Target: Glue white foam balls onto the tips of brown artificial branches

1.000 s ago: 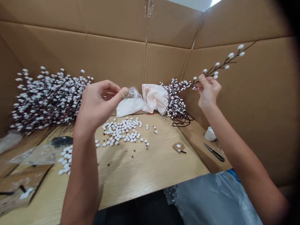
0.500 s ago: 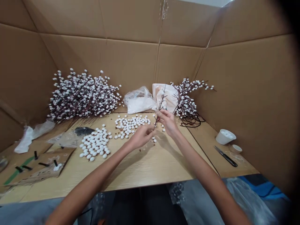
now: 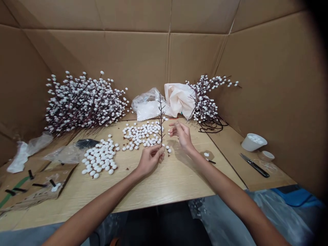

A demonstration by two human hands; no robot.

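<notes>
My left hand pinches the lower end of a thin dark brown twig, which stands upright with short bare side stubs. Just right of the twig is my right hand, its fingers curled and a small white berry at the fingertips. It is apart from the twig. Loose white berries with brown bits lie behind my left hand. A second group of larger white berries lies to its left.
Berry branches are piled back left, and a smaller bunch back right. Plastic bags sit between them. On the right are a white cup and a knife. Cardboard with black pegs lies left.
My right hand has let go of the twig and moved slightly right. The twig has turned from tilted to upright in my left hand. The view has shifted a little.
</notes>
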